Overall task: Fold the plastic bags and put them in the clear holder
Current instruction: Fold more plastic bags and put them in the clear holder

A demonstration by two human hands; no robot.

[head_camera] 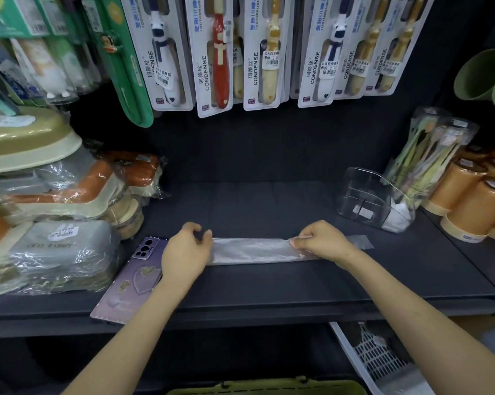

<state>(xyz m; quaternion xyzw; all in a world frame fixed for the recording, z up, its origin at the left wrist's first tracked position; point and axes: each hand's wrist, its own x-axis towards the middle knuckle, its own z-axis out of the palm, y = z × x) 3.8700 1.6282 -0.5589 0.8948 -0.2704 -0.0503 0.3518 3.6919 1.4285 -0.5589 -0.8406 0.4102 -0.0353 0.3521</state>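
Both hands work on a translucent white plastic bag (255, 250) folded into a long flat strip; the left hand (188, 252) curls its fingers over the strip's left end and grips it; the right hand (323, 240) pinches the strip's far edge close to its right end, with a short tail of plastic sticking out beyond the hand. The strip lies flat on the dark grey shelf (269, 286), left of the clear plastic holder (363, 195), nearer the person than it and apart from it; the holder stands on the same shelf, and bunched white plastic (397, 219) sits inside its right end. A purple-cased phone (126, 283) lies camera-side up far left of the holder, partly under the left forearm; carded toothbrushes (220, 52) hang above and left of the holder; orange cylindrical tumblers (468, 201) lie stacked just right of it.
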